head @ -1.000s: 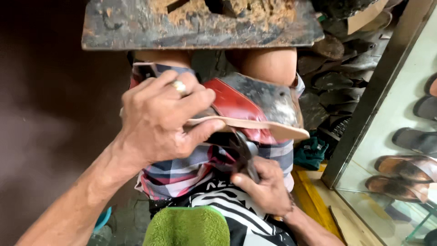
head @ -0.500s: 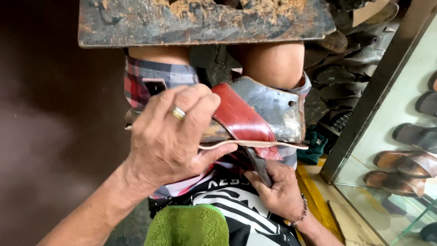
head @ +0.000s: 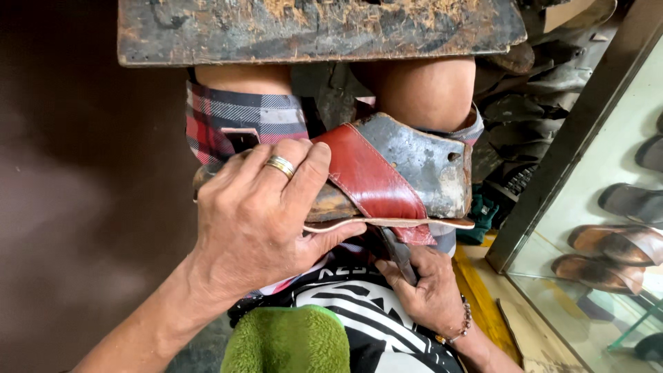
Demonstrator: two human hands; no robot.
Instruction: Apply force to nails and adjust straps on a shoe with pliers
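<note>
Two hands work a red-strapped sandal [head: 387, 179] on the lap: left hand [head: 266, 214] clamps its sole while right hand [head: 431, 293] grips a dark tool [head: 397, 252] beneath, apparently mid-trim, calling for steady guidance.

No labels, signs or screens show. The only likely package is a cardboard box [head: 563, 15] at the top right corner, behind the far end of the worn wooden board [head: 318, 31]: plain brown, with one flat side and an edge in view, the rest cut off by the frame and by dark shoes heaped beside it. Whether it is open or closed cannot be told.
</note>
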